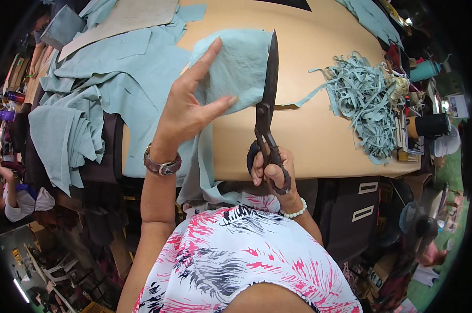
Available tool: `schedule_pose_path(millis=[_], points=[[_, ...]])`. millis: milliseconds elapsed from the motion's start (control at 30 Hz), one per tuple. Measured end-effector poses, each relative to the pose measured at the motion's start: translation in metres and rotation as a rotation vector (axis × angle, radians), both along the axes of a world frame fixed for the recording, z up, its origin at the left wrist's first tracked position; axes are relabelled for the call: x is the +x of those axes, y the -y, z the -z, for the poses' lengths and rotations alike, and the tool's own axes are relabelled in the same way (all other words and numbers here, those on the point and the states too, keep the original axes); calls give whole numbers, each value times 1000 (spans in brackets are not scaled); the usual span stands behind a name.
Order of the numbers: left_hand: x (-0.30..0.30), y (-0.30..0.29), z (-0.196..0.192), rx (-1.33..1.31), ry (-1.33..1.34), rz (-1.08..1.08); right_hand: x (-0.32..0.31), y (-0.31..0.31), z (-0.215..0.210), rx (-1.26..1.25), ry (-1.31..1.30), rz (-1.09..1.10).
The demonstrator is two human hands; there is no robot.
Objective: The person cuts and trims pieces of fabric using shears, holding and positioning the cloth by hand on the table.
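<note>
Looks to me like you're trimming the right-hand edge of that light blue cloth piece [241, 68], which sits right under your left fingers [205, 57] and reaches across to the blade. Your left thumb and forefinger are spread wide over it, which is a nice way to stop it wrinkling, but the other fingers are hidden, so I can't tell if they're pinching it from below. Your right fingers [272, 171] are wrapped round the handles of the big dark scissors [268, 91], and the tip points away from you, up by the far corner of the cloth. From this angle I can't make out a gap between the blades. For a clean line I'd tug the cloth gently leftward with the left fingers so the edge stays taut, and let the blade run parallel to it instead of chewing in with tiny snips. Leave that left thumb where it is, well clear of the steel. I'd watch the thin strip [310, 97] just right of the blade, beyond your right fingers: it trails over to the heap of offcuts [364, 104] and could drag if it snags. Same with the long tail of cloth [204, 156] just nearer you than your left fingers; nudge it aside on the worktop [304, 151] so the handles don't catch it.
</note>
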State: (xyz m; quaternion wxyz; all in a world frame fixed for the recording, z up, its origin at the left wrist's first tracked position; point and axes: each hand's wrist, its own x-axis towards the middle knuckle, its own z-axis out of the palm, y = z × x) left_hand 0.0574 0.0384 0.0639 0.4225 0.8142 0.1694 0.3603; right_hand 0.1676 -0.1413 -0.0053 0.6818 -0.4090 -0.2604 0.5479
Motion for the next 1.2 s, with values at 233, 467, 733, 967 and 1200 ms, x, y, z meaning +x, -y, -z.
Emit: schedule_pose_path(millis=[233, 467, 733, 967, 1200], points=[[-6, 9, 1, -21, 20, 25, 2, -8, -4, 17, 27, 20], [-12, -1, 7, -18, 13, -21, -1, -11, -16, -202, 161, 75], [-63, -31, 40, -714, 640, 33, 122, -86, -36, -530, 1201, 65], [-83, -53, 112, -1161, 1216, 555, 147, -184, 2, -247, 1731, 136], [-83, -58, 119, -1238, 1189, 599, 49, -105, 39, 349, 1859, 354]])
